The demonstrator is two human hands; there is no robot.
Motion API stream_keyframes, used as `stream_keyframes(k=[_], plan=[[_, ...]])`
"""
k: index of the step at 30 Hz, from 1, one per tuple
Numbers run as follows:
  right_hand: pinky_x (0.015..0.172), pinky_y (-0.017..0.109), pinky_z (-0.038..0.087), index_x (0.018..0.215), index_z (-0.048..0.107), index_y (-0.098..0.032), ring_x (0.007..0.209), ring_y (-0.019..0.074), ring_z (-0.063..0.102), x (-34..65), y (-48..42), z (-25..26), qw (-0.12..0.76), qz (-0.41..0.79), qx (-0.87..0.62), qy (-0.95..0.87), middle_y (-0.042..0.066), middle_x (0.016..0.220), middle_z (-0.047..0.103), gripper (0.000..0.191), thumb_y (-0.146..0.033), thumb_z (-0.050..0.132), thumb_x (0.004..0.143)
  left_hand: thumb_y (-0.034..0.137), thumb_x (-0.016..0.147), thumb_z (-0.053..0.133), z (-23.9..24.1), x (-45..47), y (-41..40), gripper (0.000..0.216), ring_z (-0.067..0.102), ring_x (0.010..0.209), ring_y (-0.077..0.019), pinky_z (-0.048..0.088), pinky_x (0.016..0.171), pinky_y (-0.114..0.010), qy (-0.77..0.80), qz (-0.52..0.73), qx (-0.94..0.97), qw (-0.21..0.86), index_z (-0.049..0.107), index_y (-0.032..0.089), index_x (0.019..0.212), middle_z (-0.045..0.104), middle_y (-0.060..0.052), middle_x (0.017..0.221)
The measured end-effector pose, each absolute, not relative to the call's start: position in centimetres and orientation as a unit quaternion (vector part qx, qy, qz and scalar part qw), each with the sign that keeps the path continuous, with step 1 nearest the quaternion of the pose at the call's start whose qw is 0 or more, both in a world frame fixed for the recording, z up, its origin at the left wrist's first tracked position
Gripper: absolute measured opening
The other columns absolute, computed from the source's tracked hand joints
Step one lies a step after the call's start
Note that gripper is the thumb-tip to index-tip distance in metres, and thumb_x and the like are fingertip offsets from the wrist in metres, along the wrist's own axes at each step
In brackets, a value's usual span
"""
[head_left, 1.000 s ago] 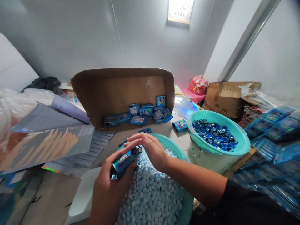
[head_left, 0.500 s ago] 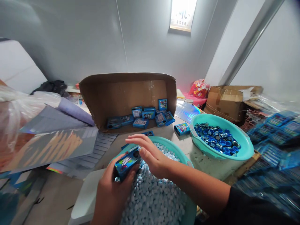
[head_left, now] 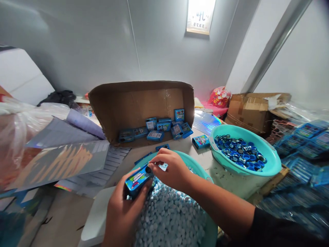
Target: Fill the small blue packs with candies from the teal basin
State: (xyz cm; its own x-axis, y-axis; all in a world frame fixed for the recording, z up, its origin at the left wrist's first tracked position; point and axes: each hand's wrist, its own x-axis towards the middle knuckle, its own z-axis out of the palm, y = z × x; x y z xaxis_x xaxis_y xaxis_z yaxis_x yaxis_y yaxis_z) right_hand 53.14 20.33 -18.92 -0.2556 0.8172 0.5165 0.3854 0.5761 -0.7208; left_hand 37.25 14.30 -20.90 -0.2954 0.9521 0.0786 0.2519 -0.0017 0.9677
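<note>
My left hand (head_left: 123, 202) is closed around a small blue candy box (head_left: 138, 180) with green and white print, tilted up to the right. At the box's upper right end, the thumb and fingers of my right hand (head_left: 171, 168) come together in a pinch beside a dark round spot. What lies between those fingertips is too small to make out. Both hands are over a turquoise basin (head_left: 194, 159) heaped with small white pellets (head_left: 172, 216), which look like candies. Just beyond its rim lie more blue boxes (head_left: 162, 147), partly hidden.
A cardboard box (head_left: 138, 103) on its side holds several blue boxes (head_left: 155, 135). To the right, a second turquoise basin (head_left: 272, 161) contains blue caps (head_left: 238, 151), with one box (head_left: 200, 141) beside it. Silvery sheets (head_left: 69, 154) lie left; packed blue boxes (head_left: 303, 171) are stacked right.
My right hand has gone from stretched fingers above the box to a pinch at its end. The left hand keeps its hold. The view has shifted slightly.
</note>
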Motion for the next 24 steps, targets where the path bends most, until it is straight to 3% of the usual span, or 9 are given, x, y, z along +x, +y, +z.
stream_keyframes(k=[5, 10, 12, 16, 20, 24], plan=[[0.068, 0.028, 0.047, 0.076, 0.073, -0.018, 0.072, 0.015, 0.057, 53.0, 20.2, -19.0, 0.476, 0.25, -0.382, -0.752, 0.002, 0.077, 0.06, 0.018, -0.026, 0.067, 0.092, 0.061, 0.072, 0.076, -20.3, 37.5, 14.1, 0.059, 0.07, 0.1, -0.0289, 0.056, 0.09, -0.041, 0.608, 0.506, 0.487, 0.37, 0.067, 0.023, 0.116, 0.074, -0.008, 0.11], [0.073, 0.028, 0.048, 0.088, 0.071, -0.019, 0.08, 0.016, 0.061, 53.3, 21.0, -18.9, 0.462, 0.291, -0.441, -0.713, 0.003, 0.083, 0.065, 0.028, -0.03, 0.051, 0.103, 0.061, 0.072, 0.076, -21.0, 37.3, 14.3, 0.061, 0.07, 0.102, -0.03, 0.056, 0.093, -0.044, 0.629, 0.507, 0.478, 0.345, 0.066, 0.023, 0.118, 0.074, -0.009, 0.111], [0.073, 0.027, 0.047, 0.097, 0.07, -0.019, 0.084, 0.0162, 0.062, 53.5, 21.7, -19.3, 0.397, 0.303, -0.477, -0.723, 0.003, 0.091, 0.069, 0.024, -0.024, 0.048, 0.103, 0.061, 0.071, 0.077, -21.6, 37.1, 14.6, 0.064, 0.071, 0.1, -0.029, 0.057, 0.092, -0.044, 0.626, 0.52, 0.473, 0.337, 0.064, 0.023, 0.121, 0.074, -0.009, 0.11], [0.068, 0.027, 0.042, 0.092, 0.07, -0.017, 0.08, 0.0175, 0.058, 53.8, 22.3, -20.4, 0.215, 0.279, -0.478, -0.805, 0.005, 0.091, 0.067, 0.014, -0.01, 0.059, 0.086, 0.061, 0.069, 0.079, -22.8, 36.6, 15.0, 0.067, 0.07, 0.099, -0.0287, 0.057, 0.093, -0.045, 0.618, 0.523, 0.479, 0.338, 0.063, 0.023, 0.122, 0.073, -0.009, 0.11], [0.07, 0.029, 0.041, 0.1, 0.07, -0.015, 0.083, 0.02, 0.057, 54.1, 21.6, -20.3, 0.153, 0.195, -0.441, -0.863, 0.008, 0.097, 0.065, 0.024, -0.014, 0.071, 0.076, 0.058, 0.072, 0.078, -23.4, 36.0, 15.0, 0.064, 0.067, 0.109, -0.0302, 0.053, 0.1, -0.047, 0.604, 0.512, 0.502, 0.349, 0.063, 0.024, 0.123, 0.071, -0.01, 0.118], [0.064, 0.027, 0.04, 0.095, 0.074, -0.017, 0.073, 0.0164, 0.057, 54.7, 21.2, -19.5, 0.121, 0.214, -0.427, -0.87, 0.006, 0.093, 0.069, 0.022, -0.022, 0.076, 0.074, 0.061, 0.072, 0.078, -23.2, 36.0, 14.9, 0.063, 0.067, 0.107, -0.0303, 0.052, 0.099, -0.05, 0.613, 0.512, 0.496, 0.341, 0.062, 0.027, 0.123, 0.071, -0.008, 0.115]])
